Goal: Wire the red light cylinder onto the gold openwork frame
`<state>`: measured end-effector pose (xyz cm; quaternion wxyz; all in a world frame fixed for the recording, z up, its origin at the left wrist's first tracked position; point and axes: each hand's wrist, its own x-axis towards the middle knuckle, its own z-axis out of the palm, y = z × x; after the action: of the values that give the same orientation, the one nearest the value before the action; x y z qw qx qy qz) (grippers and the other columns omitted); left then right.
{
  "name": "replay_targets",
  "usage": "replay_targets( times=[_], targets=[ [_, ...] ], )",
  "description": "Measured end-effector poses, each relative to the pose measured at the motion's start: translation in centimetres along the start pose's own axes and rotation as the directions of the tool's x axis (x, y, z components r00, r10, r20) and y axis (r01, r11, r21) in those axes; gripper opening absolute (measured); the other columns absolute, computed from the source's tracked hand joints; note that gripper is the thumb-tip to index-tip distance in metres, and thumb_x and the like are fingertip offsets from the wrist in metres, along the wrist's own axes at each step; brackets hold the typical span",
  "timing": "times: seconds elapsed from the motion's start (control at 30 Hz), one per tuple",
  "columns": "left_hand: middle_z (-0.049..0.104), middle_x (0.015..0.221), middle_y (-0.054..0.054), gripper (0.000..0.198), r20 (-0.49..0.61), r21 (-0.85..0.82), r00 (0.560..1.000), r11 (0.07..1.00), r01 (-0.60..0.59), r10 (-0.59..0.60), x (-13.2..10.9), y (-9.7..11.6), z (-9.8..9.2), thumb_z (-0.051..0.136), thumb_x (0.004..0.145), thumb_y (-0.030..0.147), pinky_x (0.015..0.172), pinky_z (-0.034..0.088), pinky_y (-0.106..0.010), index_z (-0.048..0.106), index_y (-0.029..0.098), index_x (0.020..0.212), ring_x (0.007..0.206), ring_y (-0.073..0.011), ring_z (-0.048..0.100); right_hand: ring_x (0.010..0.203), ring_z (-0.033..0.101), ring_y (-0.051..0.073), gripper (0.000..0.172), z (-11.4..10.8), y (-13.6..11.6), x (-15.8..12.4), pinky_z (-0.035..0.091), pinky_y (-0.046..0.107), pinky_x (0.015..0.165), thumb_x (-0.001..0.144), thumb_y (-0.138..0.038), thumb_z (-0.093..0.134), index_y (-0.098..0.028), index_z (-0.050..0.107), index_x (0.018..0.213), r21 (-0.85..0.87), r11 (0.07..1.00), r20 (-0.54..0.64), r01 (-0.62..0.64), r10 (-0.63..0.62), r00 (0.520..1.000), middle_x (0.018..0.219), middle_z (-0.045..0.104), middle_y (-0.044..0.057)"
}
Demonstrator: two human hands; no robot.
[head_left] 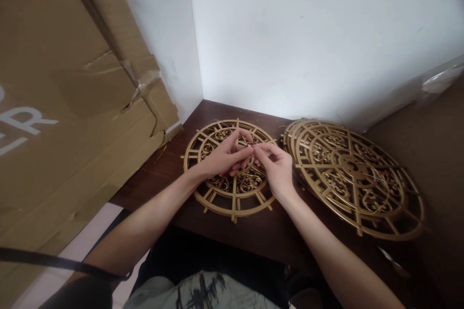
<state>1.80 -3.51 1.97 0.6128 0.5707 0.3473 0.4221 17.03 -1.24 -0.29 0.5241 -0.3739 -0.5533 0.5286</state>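
Observation:
A round gold openwork frame (234, 212) with scrollwork and radiating bars lies flat on the dark brown table. Above its middle, my left hand (227, 154) is closed, thumb and fingers pinching something small. Its fingertips meet those of my right hand (274, 164), which is also pinched closed. Between them shows a tiny light and red piece, too small to name. Something thin and red sticks out below my left palm.
Several similar gold frames (357, 229) are stacked at the right, with thin yellow and red wires on top. A large cardboard box (72, 82) stands at the left. White walls (290, 34) rise behind the table (145, 181). Another brown surface (427, 120) borders the right side.

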Motion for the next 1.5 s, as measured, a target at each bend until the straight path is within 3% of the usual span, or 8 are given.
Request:
replay_targets(
  times=[0.97, 1.5],
  targets=[
    [0.048, 0.057, 0.008, 0.02, -0.015, 0.016, 1.0, 1.0, -0.008, 0.009, 0.03, 0.05, 0.11, 0.051, 0.087, 0.033, 0.036, 0.036, -0.012, 0.037, 0.022, 0.096, 0.04, -0.0031, 0.038, 0.054, 0.051, 0.009, 0.014, -0.1, -0.05, 0.04, 0.043, 0.022, 0.054, 0.07, -0.028, 0.07, -0.016, 0.069, 0.078, -0.021, 1.0, -0.007, 0.001, -0.001, 1.0, 0.062, 0.063, -0.002],
    [0.052, 0.058, 0.008, 0.026, -0.038, 0.059, 0.999, 0.998, -0.019, 0.021, 0.03, -0.17, 0.11, 0.049, 0.088, 0.034, 0.037, 0.036, -0.013, 0.034, 0.022, 0.104, 0.038, -0.0034, 0.041, 0.054, 0.051, 0.009, 0.013, -0.09, -0.25, 0.05, 0.041, 0.023, 0.053, 0.07, -0.029, 0.069, -0.016, 0.069, 0.076, -0.074, 0.997, -0.009, 0.032, -0.033, 0.999, 0.062, 0.063, -0.001]
  ],
)
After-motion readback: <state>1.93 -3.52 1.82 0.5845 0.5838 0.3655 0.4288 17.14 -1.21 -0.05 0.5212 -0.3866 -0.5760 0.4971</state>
